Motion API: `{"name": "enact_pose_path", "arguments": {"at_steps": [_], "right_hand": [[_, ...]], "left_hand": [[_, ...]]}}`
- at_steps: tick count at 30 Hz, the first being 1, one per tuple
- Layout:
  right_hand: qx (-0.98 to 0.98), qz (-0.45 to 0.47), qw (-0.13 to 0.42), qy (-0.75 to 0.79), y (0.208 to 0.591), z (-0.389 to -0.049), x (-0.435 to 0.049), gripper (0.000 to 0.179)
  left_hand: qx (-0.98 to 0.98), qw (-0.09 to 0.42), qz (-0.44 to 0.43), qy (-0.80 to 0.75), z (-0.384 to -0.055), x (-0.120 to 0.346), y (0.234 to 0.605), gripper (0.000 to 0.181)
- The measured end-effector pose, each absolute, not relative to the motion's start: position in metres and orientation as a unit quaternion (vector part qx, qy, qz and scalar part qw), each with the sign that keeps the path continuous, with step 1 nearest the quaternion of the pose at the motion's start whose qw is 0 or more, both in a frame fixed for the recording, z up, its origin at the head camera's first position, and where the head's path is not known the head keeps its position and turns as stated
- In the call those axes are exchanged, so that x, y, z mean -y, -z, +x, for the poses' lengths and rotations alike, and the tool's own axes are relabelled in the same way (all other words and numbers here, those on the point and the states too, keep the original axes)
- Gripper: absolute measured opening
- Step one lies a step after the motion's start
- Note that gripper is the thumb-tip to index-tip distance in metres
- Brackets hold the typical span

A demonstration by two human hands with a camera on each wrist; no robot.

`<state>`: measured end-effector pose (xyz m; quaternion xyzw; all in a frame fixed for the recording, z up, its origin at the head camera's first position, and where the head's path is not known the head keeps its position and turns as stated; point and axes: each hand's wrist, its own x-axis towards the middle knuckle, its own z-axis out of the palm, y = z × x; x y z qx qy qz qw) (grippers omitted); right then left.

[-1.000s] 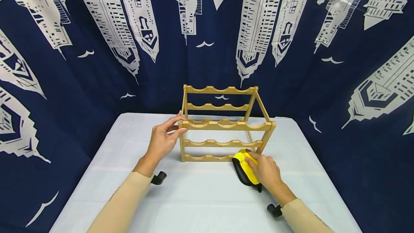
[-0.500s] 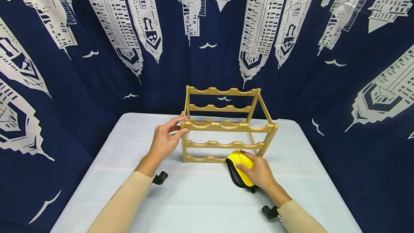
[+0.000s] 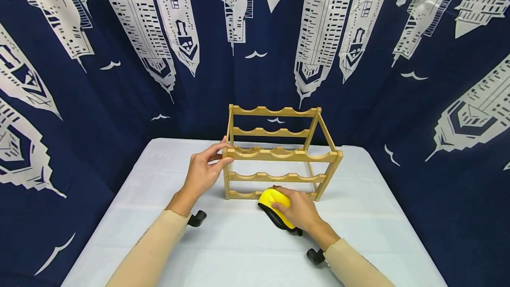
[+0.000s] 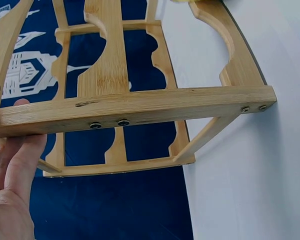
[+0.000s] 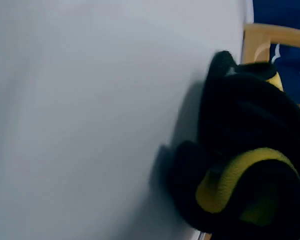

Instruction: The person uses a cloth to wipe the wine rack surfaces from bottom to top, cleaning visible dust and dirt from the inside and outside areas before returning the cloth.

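Observation:
A light wooden bottle rack with scalloped rails stands on the white-covered table. My left hand grips its front left corner near the top, thumb in front and fingers behind. In the left wrist view the fingers lie against a side bar that bears screw heads. My right hand holds a folded yellow-and-black cloth at the middle of the rack's bottom front rail, covering part of that rail. Seen from the right wrist, the cloth is fuzzy and bunched, its black side outward, hiding most of the hand.
The white tabletop spreads around the rack. Behind it and along both sides hangs a dark blue curtain printed with white buildings and birds. Black wrist cameras sit under both wrists.
My right hand has slid the cloth leftward along the bottom front rail, from the right corner to the middle. My left hand keeps its hold on the rack, which stays put.

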<state>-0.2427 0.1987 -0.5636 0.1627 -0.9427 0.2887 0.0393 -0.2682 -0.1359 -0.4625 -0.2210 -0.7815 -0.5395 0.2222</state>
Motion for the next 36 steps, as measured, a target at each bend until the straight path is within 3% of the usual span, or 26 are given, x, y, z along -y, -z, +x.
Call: {"name": "enact_pose_path", "arguments": {"at_steps": [8, 13, 21, 36], "right_hand": [[0.929, 0.139, 0.029, -0.342, 0.56, -0.245, -0.171, 0.053], [0.922, 0.179, 0.043, -0.34, 0.558, -0.247, -0.148, 0.054], [0.937, 0.194, 0.006, -0.291, 0.555, -0.251, -0.095, 0.053], [0.873, 0.171, 0.05, -0.454, 0.566, -0.242, -0.068, 0.054]], "left_hand": [[0.791, 0.208, -0.216, 0.533, -0.267, 0.135, 0.459, 0.033], [0.794, 0.21, -0.22, 0.526, -0.268, 0.138, 0.456, 0.034], [0.793, 0.203, -0.221, 0.53, -0.265, 0.137, 0.464, 0.032], [0.792, 0.207, -0.243, 0.52, -0.269, 0.143, 0.462, 0.031]]}}
